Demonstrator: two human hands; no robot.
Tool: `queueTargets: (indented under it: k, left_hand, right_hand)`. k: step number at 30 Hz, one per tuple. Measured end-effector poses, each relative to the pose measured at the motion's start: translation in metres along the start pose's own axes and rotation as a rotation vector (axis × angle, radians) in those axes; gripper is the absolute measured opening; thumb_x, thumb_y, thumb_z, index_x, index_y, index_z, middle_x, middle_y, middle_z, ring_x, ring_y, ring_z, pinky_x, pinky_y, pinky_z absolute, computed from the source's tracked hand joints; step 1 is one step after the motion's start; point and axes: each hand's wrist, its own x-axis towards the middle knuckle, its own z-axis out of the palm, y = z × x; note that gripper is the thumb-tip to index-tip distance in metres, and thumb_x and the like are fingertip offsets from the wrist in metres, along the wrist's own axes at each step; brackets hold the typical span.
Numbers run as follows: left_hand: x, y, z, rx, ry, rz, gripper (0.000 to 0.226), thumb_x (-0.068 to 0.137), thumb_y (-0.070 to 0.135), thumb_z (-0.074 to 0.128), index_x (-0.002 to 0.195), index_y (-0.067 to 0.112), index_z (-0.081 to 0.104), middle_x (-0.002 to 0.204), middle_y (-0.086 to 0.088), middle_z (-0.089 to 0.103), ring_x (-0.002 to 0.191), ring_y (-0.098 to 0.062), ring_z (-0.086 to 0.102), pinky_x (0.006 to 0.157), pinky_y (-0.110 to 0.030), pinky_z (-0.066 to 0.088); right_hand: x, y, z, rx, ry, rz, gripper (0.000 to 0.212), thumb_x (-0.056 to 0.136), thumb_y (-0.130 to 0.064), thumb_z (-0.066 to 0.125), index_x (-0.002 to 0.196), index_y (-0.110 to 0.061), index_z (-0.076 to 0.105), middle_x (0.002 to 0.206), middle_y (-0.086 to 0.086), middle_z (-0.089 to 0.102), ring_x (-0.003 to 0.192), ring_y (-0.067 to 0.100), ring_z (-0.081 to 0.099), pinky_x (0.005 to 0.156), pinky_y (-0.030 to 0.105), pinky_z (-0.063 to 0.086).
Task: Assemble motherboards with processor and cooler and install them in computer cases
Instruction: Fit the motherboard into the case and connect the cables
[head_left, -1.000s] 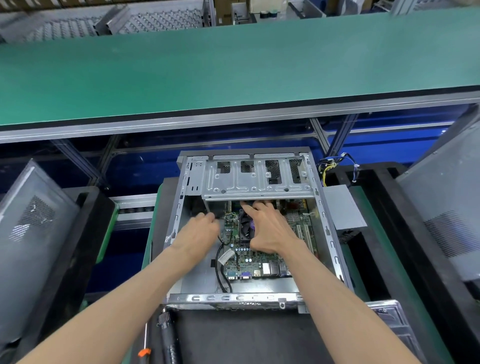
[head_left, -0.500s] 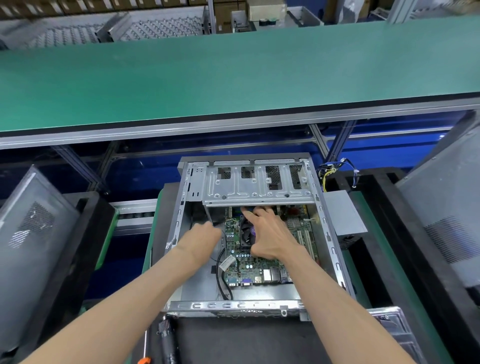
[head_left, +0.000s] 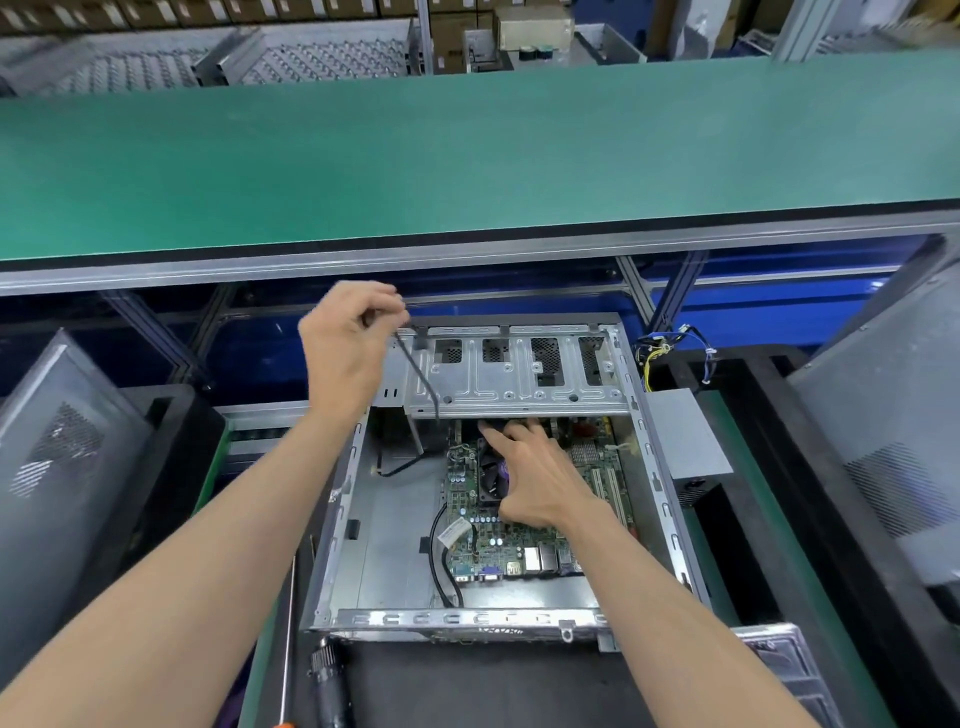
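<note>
An open silver computer case (head_left: 343, 525) lies flat in front of me. A green motherboard (head_left: 519, 545) with a black cooler (head_left: 491, 475) sits inside it. My right hand (head_left: 535, 473) rests on the cooler with straight fingers reaching under the drive cage (head_left: 519, 379). My left hand (head_left: 348, 338) is raised above the case's far left corner and pinches a thin black cable (head_left: 421, 379) that runs down into the case.
A second black cable (head_left: 441, 566) loops beside the board. An electric screwdriver (head_left: 330, 686) and a thin orange-handled screwdriver (head_left: 285, 649) lie at the case's near edge. Grey case panels (head_left: 57, 467) stand at both sides. A green conveyor belt (head_left: 467, 156) runs behind.
My left hand has risen out of the case up and to the far left, drawing the thin black cable with it. My right hand stays on the cooler.
</note>
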Motion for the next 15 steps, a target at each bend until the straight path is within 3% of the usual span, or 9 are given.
queueTargets:
  k: [2, 3, 5, 7, 9, 10, 12, 15]
  left_hand:
    - [0.010, -0.012, -0.003, 0.128, -0.005, -0.095, 0.013, 0.085, 0.006, 0.075, 0.097, 0.010, 0.077, 0.109, -0.002, 0.068, 0.094, -0.006, 0.061, 0.083, -0.006, 0.042]
    - [0.013, -0.020, -0.003, 0.234, -0.079, -0.162, 0.019, 0.089, 0.008, 0.071, 0.107, 0.009, 0.074, 0.116, -0.006, 0.065, 0.101, -0.012, 0.061, 0.088, -0.009, 0.042]
    - [0.012, -0.033, -0.003, 0.461, -0.342, -0.308, 0.028, 0.099, 0.014, 0.058, 0.125, 0.010, 0.063, 0.122, -0.013, 0.063, 0.111, -0.029, 0.059, 0.096, -0.033, 0.046]
    - [0.002, -0.037, -0.002, 0.710, -0.580, -0.342, 0.028, 0.102, 0.019, 0.046, 0.128, 0.014, 0.058, 0.118, -0.013, 0.064, 0.113, -0.034, 0.054, 0.098, -0.045, 0.041]
    - [-0.010, -0.033, 0.000, 0.944, -0.618, -0.214, 0.025, 0.095, 0.014, 0.049, 0.118, 0.017, 0.058, 0.118, -0.006, 0.060, 0.116, -0.030, 0.045, 0.096, -0.045, 0.033]
    - [-0.017, -0.032, 0.002, 1.002, -0.581, -0.126, 0.028, 0.089, 0.011, 0.054, 0.117, 0.018, 0.058, 0.129, -0.005, 0.055, 0.120, -0.029, 0.041, 0.096, -0.044, 0.031]
    - [-0.029, -0.028, 0.009, 1.015, -0.506, 0.027, 0.044, 0.082, 0.004, 0.063, 0.124, 0.016, 0.057, 0.152, -0.008, 0.039, 0.128, -0.032, 0.035, 0.100, -0.045, 0.028]
    - [-0.043, -0.018, 0.021, 0.856, -0.469, 0.221, 0.060, 0.068, -0.015, 0.068, 0.123, 0.008, 0.063, 0.149, -0.016, 0.046, 0.130, -0.038, 0.042, 0.102, -0.050, 0.034]
  right_hand:
    - [0.000, 0.000, 0.000, -0.006, -0.001, 0.000, 0.107, 0.064, -0.008, 0.065, 0.161, -0.020, 0.021, 0.148, 0.014, 0.043, 0.144, 0.039, 0.029, 0.115, 0.059, 0.034]
    - [0.000, 0.000, 0.000, -0.009, -0.002, -0.001, 0.107, 0.064, -0.008, 0.065, 0.161, -0.020, 0.021, 0.148, 0.014, 0.043, 0.143, 0.038, 0.029, 0.115, 0.059, 0.035]
    - [0.001, 0.000, 0.000, -0.010, -0.003, 0.001, 0.107, 0.064, -0.008, 0.066, 0.161, -0.019, 0.021, 0.146, 0.014, 0.044, 0.142, 0.038, 0.030, 0.114, 0.059, 0.036]
    - [0.001, 0.000, 0.000, -0.011, -0.004, 0.003, 0.107, 0.064, -0.008, 0.066, 0.161, -0.019, 0.021, 0.144, 0.013, 0.046, 0.141, 0.037, 0.032, 0.113, 0.059, 0.037]
    - [0.001, 0.000, 0.000, -0.009, -0.004, 0.005, 0.107, 0.064, -0.008, 0.066, 0.160, -0.019, 0.022, 0.144, 0.013, 0.046, 0.141, 0.038, 0.031, 0.113, 0.059, 0.037]
    - [0.001, 0.000, 0.000, -0.008, -0.004, 0.006, 0.107, 0.064, -0.008, 0.066, 0.160, -0.019, 0.022, 0.145, 0.013, 0.045, 0.142, 0.039, 0.030, 0.114, 0.059, 0.036]
    - [0.001, 0.000, 0.000, -0.003, -0.004, 0.007, 0.106, 0.064, -0.008, 0.066, 0.160, -0.019, 0.022, 0.149, 0.015, 0.043, 0.145, 0.040, 0.028, 0.115, 0.061, 0.034]
    - [0.001, 0.000, 0.001, -0.004, 0.001, 0.006, 0.107, 0.063, -0.008, 0.066, 0.160, -0.019, 0.023, 0.147, 0.015, 0.044, 0.142, 0.039, 0.030, 0.114, 0.061, 0.035]
